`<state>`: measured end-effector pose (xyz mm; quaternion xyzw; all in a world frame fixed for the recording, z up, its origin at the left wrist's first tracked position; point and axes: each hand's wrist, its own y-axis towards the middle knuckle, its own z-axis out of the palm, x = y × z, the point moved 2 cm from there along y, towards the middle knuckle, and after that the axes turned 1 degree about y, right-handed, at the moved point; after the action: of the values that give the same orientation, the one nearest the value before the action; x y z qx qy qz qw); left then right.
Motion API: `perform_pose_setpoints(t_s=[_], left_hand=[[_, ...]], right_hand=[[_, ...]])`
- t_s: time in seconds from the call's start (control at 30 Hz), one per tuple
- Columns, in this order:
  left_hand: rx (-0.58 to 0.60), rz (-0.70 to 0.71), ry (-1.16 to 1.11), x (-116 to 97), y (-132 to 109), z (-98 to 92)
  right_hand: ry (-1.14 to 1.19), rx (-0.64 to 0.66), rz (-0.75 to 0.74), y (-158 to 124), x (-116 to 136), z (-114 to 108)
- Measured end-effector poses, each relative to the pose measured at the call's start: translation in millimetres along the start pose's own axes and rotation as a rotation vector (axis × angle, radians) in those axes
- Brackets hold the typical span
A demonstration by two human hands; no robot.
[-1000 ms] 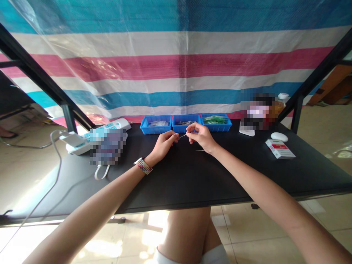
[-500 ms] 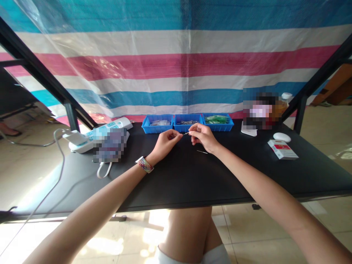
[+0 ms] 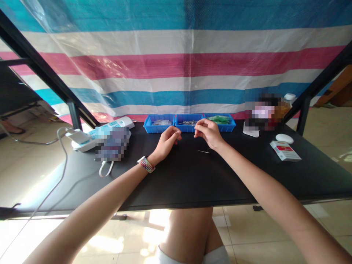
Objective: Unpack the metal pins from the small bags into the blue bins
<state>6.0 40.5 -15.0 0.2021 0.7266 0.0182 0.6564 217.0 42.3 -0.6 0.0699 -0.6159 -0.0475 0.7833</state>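
My left hand is above the black table, thumb pressed to curled fingers. Whatever it may hold does not show. To its right, my right hand makes a pinch in front of the bins, its contents too small to make out. A gap separates the two hands. Below the right hand a thin pale-tipped stick lies on the table. Behind the hands stand a blue bin with clear pieces, a blue bin with thin metal rods and a blue bin with green pieces.
A power strip, a plugged-in charger and a blurred-out device are at the left of the table. A small red-and-white box, a white oval case and a bottle stand at the right. Striped sheeting hangs behind.
My hands were together at a short thin rod and have now moved apart. The rod no longer shows between them. A small dark tip now shows beside the stick under my right hand.
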Motion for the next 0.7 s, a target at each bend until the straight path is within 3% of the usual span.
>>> perform_pose_setpoints(t_s=[0.13,0.23,0.33,0.47,0.53,0.7], left_hand=[[0.002,-0.002,-0.024,1,1,-0.7],[0.014,-0.002,-0.020,0,1,-0.9],[0.035,-0.007,-0.002,-1,0,-0.1],[0.066,-0.019,0.024,-3,-2,1.0],[0.071,-0.025,0.027,-3,-2,0.8],[0.059,-0.032,0.019,0,0,-1.1]], right_hand=[[-0.022,-0.114,0.031,9,4,-13],[-0.110,-0.093,0.060,10,13,-25],[-0.321,0.093,0.112,8,29,-35],[-0.813,0.519,0.164,-8,46,-36],[-1.015,0.599,0.159,-20,48,-33],[-1.297,0.443,0.053,-40,43,-23]])
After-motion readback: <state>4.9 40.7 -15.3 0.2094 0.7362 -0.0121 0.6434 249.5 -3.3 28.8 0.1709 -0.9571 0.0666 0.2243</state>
